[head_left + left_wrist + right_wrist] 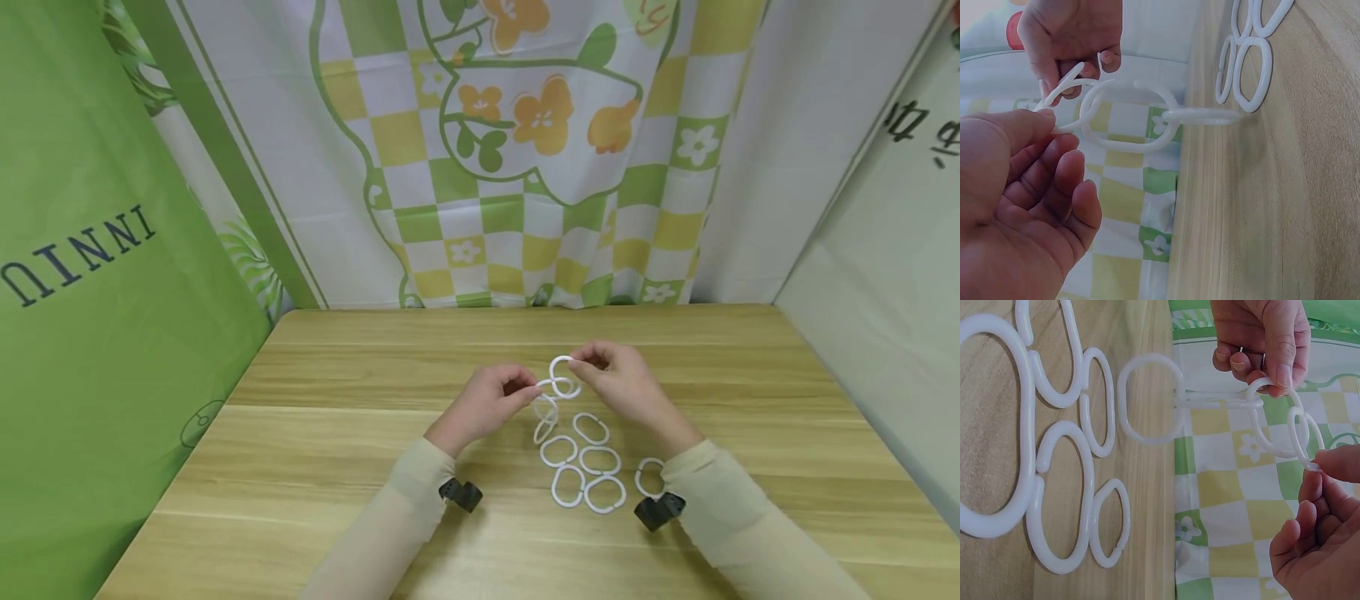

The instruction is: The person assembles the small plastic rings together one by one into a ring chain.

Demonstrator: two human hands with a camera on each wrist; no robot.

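Note:
Thumb and fingers of my left hand (486, 403) pinch a white plastic C-shaped link, the left-hand link (1255, 432). Two more links dangle from it in a chain; the nearer hanging link (1129, 147) and the lower hanging link (1207, 117) show in the left wrist view. My right hand (628, 387) pinches another white link, the right-hand link (1295, 439), by its edge. This one crosses the left-hand link and appears threaded through it. Both hands are raised above the wooden table, close together. Fingertips hide parts of both pinched links.
Several loose white links lie grouped on the table (337, 467) below the hands, among them a front link (624, 496). A separate link (638, 479) lies beside the right wrist. A checked curtain (480, 217) hangs behind, with a green cloth (90, 333) at left.

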